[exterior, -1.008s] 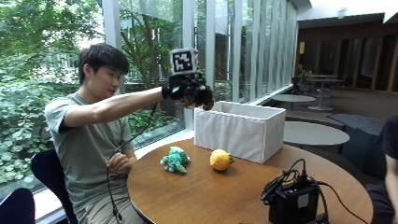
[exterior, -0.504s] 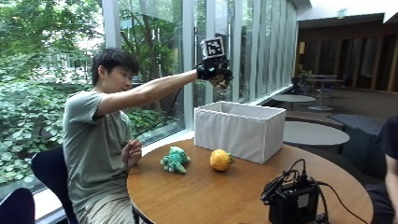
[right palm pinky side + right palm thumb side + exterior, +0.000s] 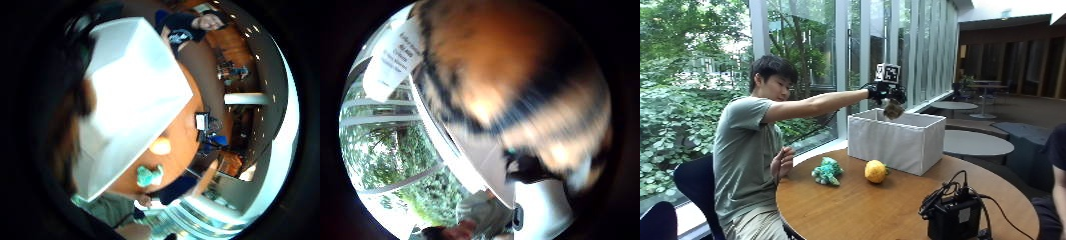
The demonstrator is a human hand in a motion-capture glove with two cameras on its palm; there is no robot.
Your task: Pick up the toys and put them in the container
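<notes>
In the outside view my gloved right hand (image 3: pixel 883 93) reaches out over the white fabric container (image 3: pixel 896 142) and grips a brown striped plush toy (image 3: pixel 893 108) that hangs just above the open top. That toy (image 3: pixel 520 85) fills the thumb side palm view, with its white label (image 3: pixel 395 60) showing. On the round wooden table (image 3: pixel 859 210) a green plush toy (image 3: pixel 826 171) and an orange plush fruit (image 3: pixel 875 171) lie in front of the container. The little finger side view looks down on the container (image 3: pixel 130 100), the green toy (image 3: pixel 149 175) and the orange toy (image 3: pixel 161 146).
A black device with cables (image 3: pixel 953 215) stands near the table's front right edge. The person's bare left hand (image 3: pixel 782 162) is raised beside the table edge. Glass windows run behind the container. Another person's arm (image 3: pixel 1053 190) shows at the right.
My arm has stretched further right and dropped, bringing the striped toy from high and left of the container to just above its opening. The green and orange toys have not moved.
</notes>
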